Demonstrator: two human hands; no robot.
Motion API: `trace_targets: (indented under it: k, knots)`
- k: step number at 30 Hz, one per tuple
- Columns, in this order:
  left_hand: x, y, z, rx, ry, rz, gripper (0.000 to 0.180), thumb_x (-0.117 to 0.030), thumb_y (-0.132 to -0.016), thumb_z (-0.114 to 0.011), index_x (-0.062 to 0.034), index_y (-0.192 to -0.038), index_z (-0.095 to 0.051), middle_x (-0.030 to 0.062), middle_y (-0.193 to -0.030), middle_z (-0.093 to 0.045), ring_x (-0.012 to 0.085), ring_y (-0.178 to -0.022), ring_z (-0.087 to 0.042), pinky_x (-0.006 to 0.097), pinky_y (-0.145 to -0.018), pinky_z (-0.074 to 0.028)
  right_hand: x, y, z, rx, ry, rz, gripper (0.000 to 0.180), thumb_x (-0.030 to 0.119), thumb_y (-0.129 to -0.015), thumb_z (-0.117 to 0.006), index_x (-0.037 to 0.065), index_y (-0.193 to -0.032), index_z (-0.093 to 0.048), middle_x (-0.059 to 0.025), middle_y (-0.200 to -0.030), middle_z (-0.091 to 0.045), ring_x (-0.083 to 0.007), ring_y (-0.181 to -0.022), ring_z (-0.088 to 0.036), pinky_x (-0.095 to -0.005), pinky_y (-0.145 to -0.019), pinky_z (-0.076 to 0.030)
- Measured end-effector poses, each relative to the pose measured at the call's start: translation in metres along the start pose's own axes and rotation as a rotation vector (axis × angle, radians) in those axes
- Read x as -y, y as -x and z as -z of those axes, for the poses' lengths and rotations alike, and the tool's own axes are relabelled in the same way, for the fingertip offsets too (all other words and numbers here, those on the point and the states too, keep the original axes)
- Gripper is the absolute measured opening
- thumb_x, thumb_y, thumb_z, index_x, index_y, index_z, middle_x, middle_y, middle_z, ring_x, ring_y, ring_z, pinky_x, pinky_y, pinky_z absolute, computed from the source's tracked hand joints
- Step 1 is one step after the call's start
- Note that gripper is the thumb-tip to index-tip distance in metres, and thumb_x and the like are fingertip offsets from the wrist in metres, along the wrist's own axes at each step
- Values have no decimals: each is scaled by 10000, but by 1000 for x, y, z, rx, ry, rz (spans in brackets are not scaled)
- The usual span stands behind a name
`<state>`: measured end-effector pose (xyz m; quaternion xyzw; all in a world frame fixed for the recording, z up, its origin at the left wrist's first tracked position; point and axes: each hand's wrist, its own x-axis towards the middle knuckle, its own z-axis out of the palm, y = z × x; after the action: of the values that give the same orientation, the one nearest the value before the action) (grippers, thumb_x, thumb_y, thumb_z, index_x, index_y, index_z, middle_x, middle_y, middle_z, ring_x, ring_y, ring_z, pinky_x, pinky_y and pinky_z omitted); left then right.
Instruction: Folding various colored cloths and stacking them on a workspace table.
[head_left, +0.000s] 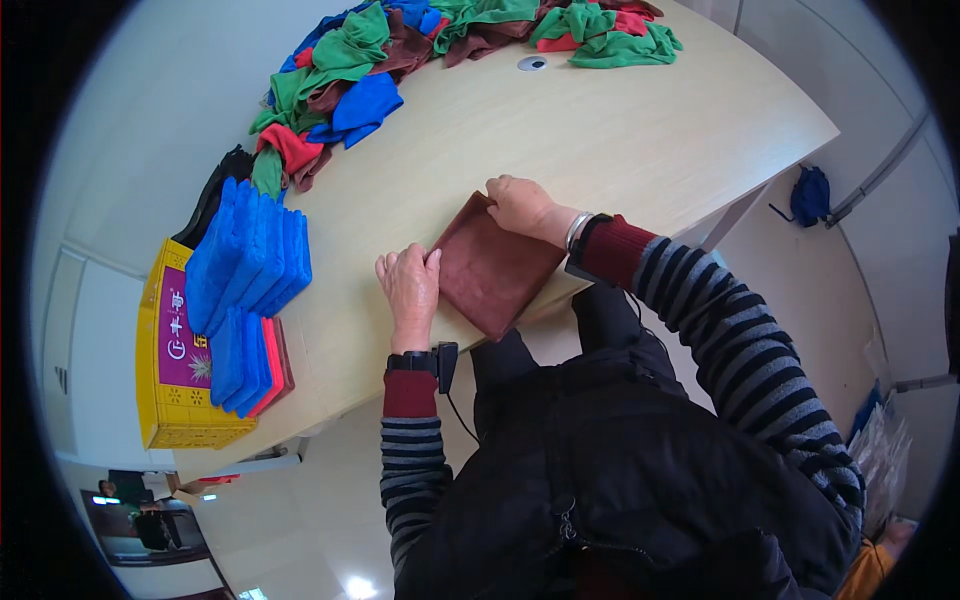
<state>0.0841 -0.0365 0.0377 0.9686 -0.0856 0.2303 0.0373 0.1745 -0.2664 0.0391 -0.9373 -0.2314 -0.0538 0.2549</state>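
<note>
Touching left hand [410,288]: thumb at brown cloth [495,268]; cannot tell whether pinching
Right hand [522,208]: pinching upper corner
Brown cloth: folded, centre of frame, at table [650,135] edge
Blue stack [245,260]: beside yellow basket [155,410], left of frame
Loose cloths [350,50]: heaped, upper left

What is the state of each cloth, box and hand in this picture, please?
Held brown cloth: folded into a rectangle, at the table's near edge.
Left hand: at the cloth's left corner; grip unclear.
Right hand: fingers closed on its far corner.
Stacked cloths: folded, mostly blue.
Loose cloths: crumpled, in heaps.
Yellow box: on the table, beside the stacked cloths.
</note>
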Motion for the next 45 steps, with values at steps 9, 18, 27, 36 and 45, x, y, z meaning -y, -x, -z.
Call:
trace_targets:
  k: [9,18,27,36,45]
  knots:
    - [-36,34,8,-10,108,-18,396,-247,-964,-604,-29,-1293,-586,153,-1361,-551,327,-1309,-476,515,-1190,-259,64,46,-18,-208,-37,413,430,334,-975,-536,18,-1262,-589,-187,-1349,-575,-345,-1284,-515,-462,-1099,-382]
    - [-44,46,0,153,93,29,568,-332,-1032,-448,7,-1485,-399,180,-1550,-393,359,-1470,-307,558,-1209,-190,45,43,-40,-86,104,345,584,458,-1017,-411,37,-1405,-526,-144,-1466,-514,-320,-1408,-406,-479,-1193,-244]
    - [-42,50,2,169,28,37,568,-344,-1052,-413,-1,-1503,-381,169,-1568,-379,335,-1481,-298,542,-1217,-174,23,45,-22,-66,166,210,552,406,-1027,-438,73,-1466,-460,-133,-1504,-474,-319,-1431,-379,-474,-1190,-267]
    - [-65,53,23,85,165,-5,603,-361,-1029,-468,16,-1493,-387,191,-1580,-347,373,-1483,-275,559,-1218,-166,25,65,-5,-228,299,86,558,402,-1025,-452,89,-1487,-442,-119,-1525,-459,-315,-1458,-351,-488,-1187,-277]
    - [-73,53,6,156,122,-72,749,-459,-983,-539,31,-1510,-333,220,-1591,-307,404,-1485,-247,585,-1210,-163,41,80,-27,-95,68,341,552,436,-1029,-417,93,-1456,-485,-121,-1520,-469,-321,-1465,-338,-500,-1170,-288]
